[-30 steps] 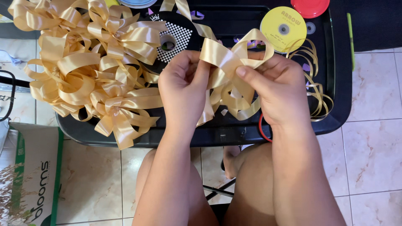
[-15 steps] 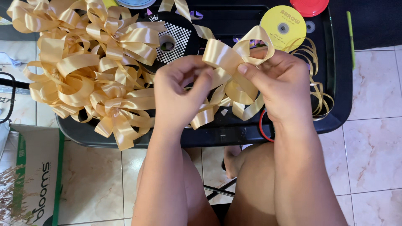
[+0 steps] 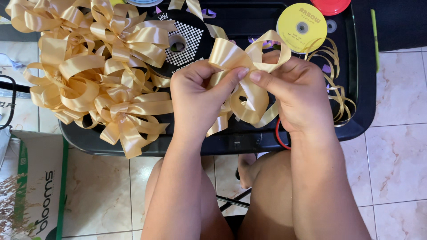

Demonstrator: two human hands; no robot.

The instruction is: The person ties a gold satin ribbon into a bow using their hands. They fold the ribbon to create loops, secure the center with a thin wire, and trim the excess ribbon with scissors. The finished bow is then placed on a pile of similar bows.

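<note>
Both hands grip a gold satin ribbon bow (image 3: 249, 95) over a black tray (image 3: 360, 106). My left hand (image 3: 198, 100) pinches the bow's middle from the left, thumb pressed on the loops. My right hand (image 3: 298, 91) holds it from the right, a finger through one loop at the top. Loops of the ribbon hang down between the two hands. My bare knees show below the tray.
A pile of finished gold bows (image 3: 98, 71) fills the tray's left half. A black checkered ribbon spool (image 3: 182, 42), a yellow spool (image 3: 301, 27), a red disc (image 3: 330, 5) and thin gold curling ribbon (image 3: 333, 75) lie at the back. A green-and-white box (image 3: 40, 186) stands on the tiled floor.
The hands have drawn closer together on the bow and shifted slightly; the loops are bunched tighter at the middle, with one loop raised at the top.
</note>
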